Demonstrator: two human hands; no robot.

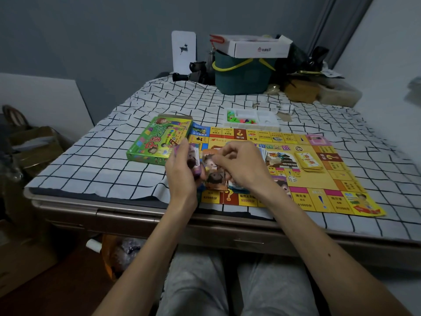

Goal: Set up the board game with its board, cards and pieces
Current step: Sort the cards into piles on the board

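Note:
The yellow game board [328, 176] lies unfolded on the checked cloth. My left hand [182, 169] grips a stack of picture cards [194, 163] upright at the board's left edge. My right hand [241, 165] pinches one card [211, 160] beside that stack, over several cards [216, 181] spread on the board. A yellow card pile [309, 161] sits on the board's right half, and a white die [292, 178] lies near the middle. The green game box [157, 140] rests left of the board. A white tray of coloured pieces [250, 120] stands behind the board.
A dark green basket [241, 76] with a white carton [255, 45] on it stands at the table's back, beside black objects [196, 73] and brown boxes [303, 90]. The table's front edge [127, 215] runs just below my wrists. Cardboard boxes [34, 147] sit at the left.

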